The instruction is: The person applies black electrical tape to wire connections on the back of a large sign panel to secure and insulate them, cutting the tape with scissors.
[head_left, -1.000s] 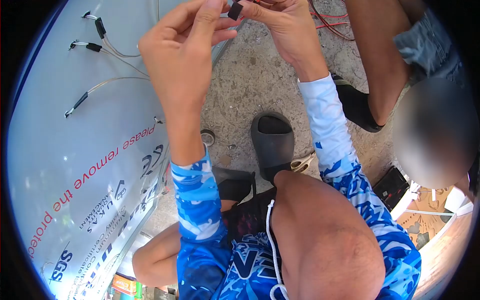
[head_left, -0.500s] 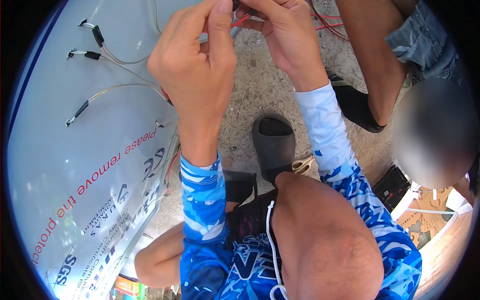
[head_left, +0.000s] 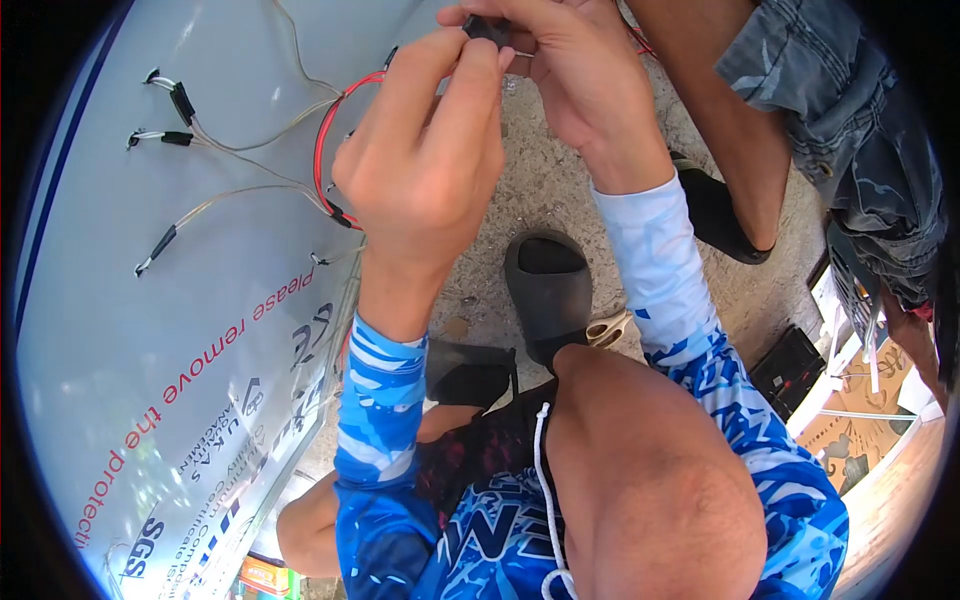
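Note:
At the top middle, my left hand [head_left: 420, 150] and my right hand [head_left: 600, 90] meet with their fingertips closed on a small black piece [head_left: 487, 30] that looks like electrical tape. Its exact form is partly hidden by the fingers. A thin wire end shows by the right fingers. Behind my left hand, a red wire [head_left: 320, 150] loops over the edge of a large pale panel [head_left: 230, 330]. Thin whitish wires [head_left: 250, 190] come out of holes in the panel, some with black wrapped joints [head_left: 181, 103].
Another person's leg [head_left: 715, 90] and patterned shorts [head_left: 800, 60] are close on the right. Scissors [head_left: 608, 328] lie on the concrete floor [head_left: 490, 220] beside my dark sandal [head_left: 547, 290]. A black case [head_left: 787, 370] and cardboard [head_left: 860, 405] sit at the lower right.
My hands have come slightly lower, my left one shifting right. The red wire now shows as a loop on the panel. The other person's head has left the right side of view.

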`<state>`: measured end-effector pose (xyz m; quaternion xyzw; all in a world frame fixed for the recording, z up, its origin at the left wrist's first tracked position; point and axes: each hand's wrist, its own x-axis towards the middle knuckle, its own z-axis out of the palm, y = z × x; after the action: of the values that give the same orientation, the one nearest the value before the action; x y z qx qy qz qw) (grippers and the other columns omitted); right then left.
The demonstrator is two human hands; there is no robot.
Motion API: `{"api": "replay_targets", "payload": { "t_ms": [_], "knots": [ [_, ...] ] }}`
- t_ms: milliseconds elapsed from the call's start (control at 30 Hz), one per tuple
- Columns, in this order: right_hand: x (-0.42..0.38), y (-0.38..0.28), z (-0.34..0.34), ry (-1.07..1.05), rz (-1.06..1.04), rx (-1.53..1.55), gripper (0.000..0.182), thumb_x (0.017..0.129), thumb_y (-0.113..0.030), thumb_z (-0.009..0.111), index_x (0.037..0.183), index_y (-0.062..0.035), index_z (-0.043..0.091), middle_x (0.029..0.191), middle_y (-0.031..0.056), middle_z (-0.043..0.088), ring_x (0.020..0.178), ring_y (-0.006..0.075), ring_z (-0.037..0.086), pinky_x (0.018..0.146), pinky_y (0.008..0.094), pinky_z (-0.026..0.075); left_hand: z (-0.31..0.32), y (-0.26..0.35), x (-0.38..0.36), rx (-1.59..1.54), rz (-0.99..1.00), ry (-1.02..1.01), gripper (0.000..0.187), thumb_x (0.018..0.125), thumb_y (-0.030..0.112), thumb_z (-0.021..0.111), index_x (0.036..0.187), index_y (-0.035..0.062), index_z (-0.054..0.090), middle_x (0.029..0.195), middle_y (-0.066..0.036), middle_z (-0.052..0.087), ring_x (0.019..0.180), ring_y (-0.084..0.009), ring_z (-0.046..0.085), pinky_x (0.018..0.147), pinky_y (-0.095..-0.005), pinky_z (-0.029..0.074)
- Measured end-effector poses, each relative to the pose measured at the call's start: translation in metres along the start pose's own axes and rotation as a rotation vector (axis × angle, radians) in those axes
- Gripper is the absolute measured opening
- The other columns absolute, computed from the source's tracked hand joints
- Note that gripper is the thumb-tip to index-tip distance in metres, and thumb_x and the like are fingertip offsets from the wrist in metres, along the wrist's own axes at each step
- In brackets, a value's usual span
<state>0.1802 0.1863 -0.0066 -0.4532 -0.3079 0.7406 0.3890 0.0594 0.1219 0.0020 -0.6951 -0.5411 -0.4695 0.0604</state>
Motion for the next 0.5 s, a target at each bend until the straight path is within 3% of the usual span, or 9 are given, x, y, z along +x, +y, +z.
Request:
{"api": "replay_targets", "payload": {
  "t_ms": [33,167,233,333,367,433,500],
  "knots": [
    [-0.001,0.0,0.001,0.0,-0.003,0.0,0.016,0.096,-0.019,0.061,0.096,-0.0043,0.068,0.09,0.0056,0.07,0.083,0.0126,0.066,0.08,0.0283,0.052,-0.003,0.002,0.002,0.005,-0.012,-0.051,0.01,0.08,-0.001,0.078,0.089,0.0003,0.074,0.09,-0.007,0.072,0.074,-0.0145,0.069,0.057,-0.026,0.056],
    [-0.006,0.011,-0.005,-0.079,-0.055,0.12,0.018,0.1,-0.023,0.06,0.104,-0.0059,0.068,0.096,0.004,0.07,0.089,0.0126,0.065,0.083,0.0283,0.052,0.001,-0.004,0.011,-0.102,-0.088,-0.05,0.011,0.081,-0.001,0.077,0.091,0.0003,0.073,0.091,-0.007,0.072,0.075,-0.0139,0.068,0.057,-0.025,0.056],
    [-0.005,0.017,-0.01,-0.141,-0.075,0.194,0.02,0.101,-0.024,0.06,0.106,-0.0065,0.068,0.098,0.0034,0.069,0.092,0.0127,0.064,0.084,0.0285,0.051,-0.005,0.003,0.023,-0.154,-0.285,-0.133,0.014,0.083,-0.001,0.076,0.096,-0.0013,0.072,0.091,-0.007,0.072,0.076,-0.0134,0.07,0.056,-0.0237,0.057],
    [-0.007,0.027,-0.015,-0.175,-0.086,0.328,0.016,0.098,-0.018,0.066,0.104,-0.0046,0.07,0.1,0.0021,0.069,0.092,0.0123,0.064,0.082,0.0287,0.052,-0.006,-0.007,0.025,-0.251,-0.318,-0.164,0.014,0.085,-0.001,0.074,0.098,-0.0041,0.07,0.092,-0.008,0.071,0.077,-0.014,0.071,0.053,-0.0232,0.057],
    [-0.005,0.032,-0.016,-0.22,-0.165,0.297,0.018,0.096,-0.015,0.067,0.109,-0.0022,0.068,0.102,0.005,0.07,0.095,0.014,0.066,0.084,0.0312,0.054,-0.006,-0.008,0.027,-0.249,-0.296,-0.167,0.014,0.085,-0.001,0.074,0.098,-0.0041,0.07,0.092,-0.008,0.071,0.077,-0.014,0.071,0.053,-0.0232,0.057],
    [0.002,0.033,-0.015,-0.266,-0.272,0.274,0.024,0.094,-0.011,0.069,0.115,0.0001,0.066,0.104,0.0079,0.071,0.098,0.0157,0.068,0.087,0.0337,0.056,-0.007,-0.003,0.027,-0.232,-0.431,-0.134,0.011,0.079,-0.001,0.073,0.089,-0.0007,0.068,0.084,-0.01,0.069,0.069,-0.0212,0.07,0.06,-0.0316,0.055],
    [-0.001,0.03,-0.012,-0.298,-0.278,0.302,0.021,0.094,-0.014,0.07,0.11,-0.0019,0.065,0.104,0.0061,0.069,0.091,0.0169,0.07,0.086,0.0348,0.058,-0.007,0.003,0.029,-0.262,-0.473,-0.112,0.011,0.08,-0.002,0.072,0.089,-0.0016,0.067,0.085,-0.01,0.069,0.07,-0.0204,0.071,0.057,-0.0305,0.056]
  ]
}}
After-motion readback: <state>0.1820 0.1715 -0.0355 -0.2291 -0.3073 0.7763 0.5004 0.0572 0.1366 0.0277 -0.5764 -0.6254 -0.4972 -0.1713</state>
